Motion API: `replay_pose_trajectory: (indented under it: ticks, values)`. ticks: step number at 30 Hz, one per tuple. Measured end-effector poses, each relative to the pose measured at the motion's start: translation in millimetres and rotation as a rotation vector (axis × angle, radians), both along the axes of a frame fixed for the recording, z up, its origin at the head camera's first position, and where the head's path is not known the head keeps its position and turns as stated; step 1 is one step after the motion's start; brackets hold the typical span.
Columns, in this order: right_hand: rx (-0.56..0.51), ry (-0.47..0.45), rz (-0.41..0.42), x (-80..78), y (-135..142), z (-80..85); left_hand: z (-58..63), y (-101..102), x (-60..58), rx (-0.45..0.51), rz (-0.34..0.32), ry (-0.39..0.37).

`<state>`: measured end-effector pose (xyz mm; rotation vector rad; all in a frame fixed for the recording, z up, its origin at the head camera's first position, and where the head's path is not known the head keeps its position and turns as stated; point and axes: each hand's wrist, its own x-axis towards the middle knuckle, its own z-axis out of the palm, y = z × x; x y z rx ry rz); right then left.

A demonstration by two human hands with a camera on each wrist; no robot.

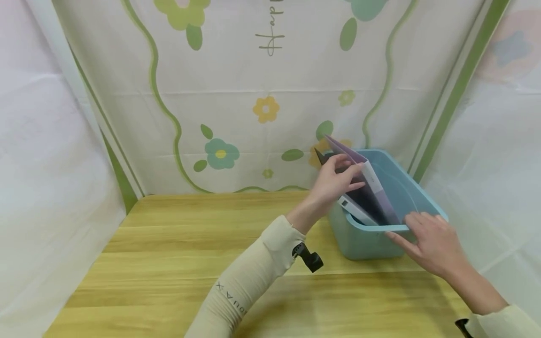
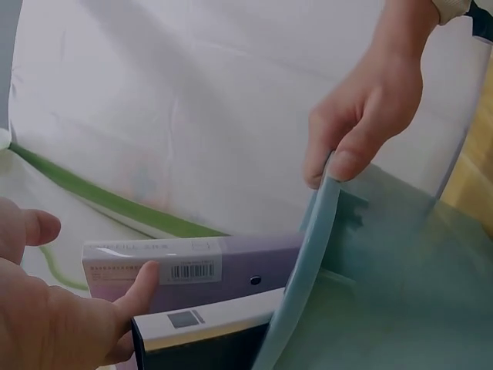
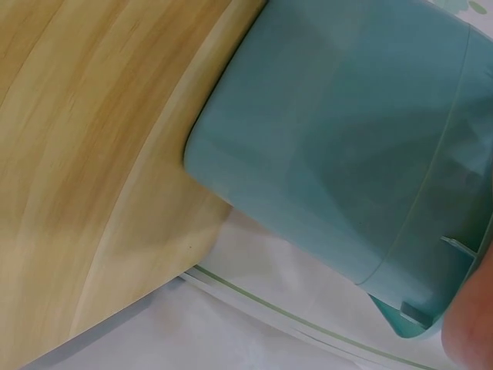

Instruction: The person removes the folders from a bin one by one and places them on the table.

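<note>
Head view showed the purple folder (image 1: 381, 195), probably stiff, light and best pinched by its spine, leaning inside the left edge of the bin (image 1: 367, 245), left hand (image 1: 331, 183) loosely spread at it, right hand (image 1: 437, 241) gripping the near-right corner.

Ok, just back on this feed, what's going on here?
A person's right grip holds the near rim of the blue bin, which stands on the wooden table. Inside, a purple folder and a dark folder lean with their tops above the rim. The left grip is up against them; whether it pinches either isn't clear.
</note>
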<state>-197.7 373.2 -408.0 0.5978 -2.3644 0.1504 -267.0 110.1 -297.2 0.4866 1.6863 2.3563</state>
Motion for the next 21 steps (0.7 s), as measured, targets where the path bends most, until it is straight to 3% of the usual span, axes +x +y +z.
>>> replay_pose_trajectory:
  ticks: [11, 21]
  values:
    - [0.007, 0.032, 0.015, 0.2, 4, -0.6, 7.5, 16, 5.7, -0.135, 0.035, -0.014]
    - [0.003, 0.043, 0.021, -0.2, 4, 0.0, 12.4, 31, 4.2, -0.118, 0.086, -0.095]
